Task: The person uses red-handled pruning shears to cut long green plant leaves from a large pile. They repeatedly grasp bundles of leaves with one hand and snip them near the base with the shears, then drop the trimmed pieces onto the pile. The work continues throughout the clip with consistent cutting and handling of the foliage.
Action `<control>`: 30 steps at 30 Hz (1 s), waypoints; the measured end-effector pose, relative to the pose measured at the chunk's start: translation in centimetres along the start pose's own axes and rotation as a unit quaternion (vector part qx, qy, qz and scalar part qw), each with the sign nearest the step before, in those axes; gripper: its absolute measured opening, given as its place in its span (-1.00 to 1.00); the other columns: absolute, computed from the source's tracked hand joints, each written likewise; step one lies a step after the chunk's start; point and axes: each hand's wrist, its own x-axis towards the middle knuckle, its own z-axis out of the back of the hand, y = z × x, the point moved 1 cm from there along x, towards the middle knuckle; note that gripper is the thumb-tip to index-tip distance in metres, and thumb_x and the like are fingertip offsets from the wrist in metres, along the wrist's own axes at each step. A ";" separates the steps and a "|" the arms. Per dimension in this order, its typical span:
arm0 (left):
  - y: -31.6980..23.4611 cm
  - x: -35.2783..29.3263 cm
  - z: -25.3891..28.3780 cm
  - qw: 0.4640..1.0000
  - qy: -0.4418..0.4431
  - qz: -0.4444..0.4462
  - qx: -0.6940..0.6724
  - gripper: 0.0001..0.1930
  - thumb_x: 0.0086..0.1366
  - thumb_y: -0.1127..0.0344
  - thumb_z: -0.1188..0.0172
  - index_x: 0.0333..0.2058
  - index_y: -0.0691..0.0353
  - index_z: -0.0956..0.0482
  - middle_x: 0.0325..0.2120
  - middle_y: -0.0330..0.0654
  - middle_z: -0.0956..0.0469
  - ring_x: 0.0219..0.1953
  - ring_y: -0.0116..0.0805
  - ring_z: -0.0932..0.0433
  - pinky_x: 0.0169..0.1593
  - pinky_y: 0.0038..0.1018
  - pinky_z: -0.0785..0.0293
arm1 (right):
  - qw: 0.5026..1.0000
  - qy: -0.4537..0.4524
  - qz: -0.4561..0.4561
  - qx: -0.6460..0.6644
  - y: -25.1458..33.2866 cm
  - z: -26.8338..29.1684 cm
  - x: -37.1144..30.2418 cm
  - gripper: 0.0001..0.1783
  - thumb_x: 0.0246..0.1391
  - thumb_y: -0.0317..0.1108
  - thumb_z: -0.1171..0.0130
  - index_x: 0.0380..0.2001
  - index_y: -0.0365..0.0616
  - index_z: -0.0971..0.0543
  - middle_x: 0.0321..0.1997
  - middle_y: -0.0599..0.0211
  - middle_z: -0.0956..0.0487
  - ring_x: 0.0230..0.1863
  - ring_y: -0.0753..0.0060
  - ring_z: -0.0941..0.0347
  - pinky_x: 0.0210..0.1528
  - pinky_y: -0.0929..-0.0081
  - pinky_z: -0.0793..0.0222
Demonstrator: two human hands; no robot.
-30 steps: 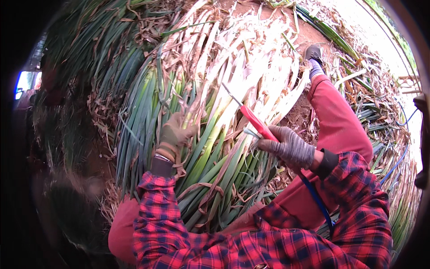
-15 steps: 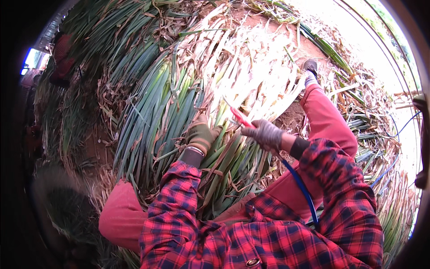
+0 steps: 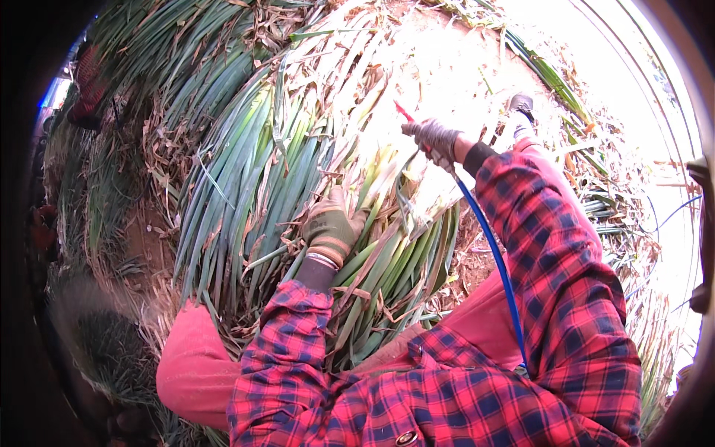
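The person sits on the ground with legs spread, and the leafy stalks lie in a thick heap between them, green leaves toward the lap and pale ends pointing away into the glare. The left hand, in a green and brown glove, rests on the heap around its middle; its fingers are bent down among the leaves, and I can't tell whether they grip any. Over to the right, above the pale ends, the right hand is closed around a red tool, whose tip washes out in the bright light. From under that hand a blue hose runs back beside the forearm to the lap. A dark shoe sits past the heap on the right, and another green pile spreads at upper left.
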 end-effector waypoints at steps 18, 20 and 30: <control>2.4 0.6 -1.5 0.955 -0.136 -0.088 -0.248 -0.62 0.22 0.13 -0.14 -0.12 0.32 -0.50 -0.37 0.16 -0.57 -0.29 0.16 -0.54 -0.19 -0.15 -0.44 | 0.987 0.102 -0.030 -0.118 -4.0 -3.0 -12.8 -0.50 0.02 0.19 -0.21 -0.33 -0.05 -0.50 -0.75 0.55 -0.34 -0.85 0.67 -0.24 -0.85 0.69 -0.15; 1.5 0.6 -1.0 0.967 -0.132 -0.091 -0.200 -0.63 0.21 0.12 -0.16 -0.15 0.30 -0.51 -0.35 0.16 -0.57 -0.28 0.15 -0.54 -0.19 -0.14 -0.44 | 0.982 0.159 -0.013 -0.098 -5.5 -4.3 -17.5 -0.54 0.08 0.12 -0.19 -0.23 -0.06 -0.51 -0.73 0.57 -0.35 -0.83 0.71 -0.25 -0.84 0.70 -0.14; 1.5 0.3 -1.1 0.952 -0.118 -0.062 -0.276 -0.51 0.08 0.09 -0.29 -0.06 0.24 -0.52 -0.40 0.14 -0.58 -0.27 0.11 -0.55 -0.18 -0.17 -0.45 | 0.999 0.032 0.042 0.010 -4.3 -1.5 -13.8 -0.47 0.06 0.13 -0.19 -0.25 -0.16 -0.43 -0.71 0.45 -0.32 -0.87 0.62 -0.23 -0.90 0.61 -0.14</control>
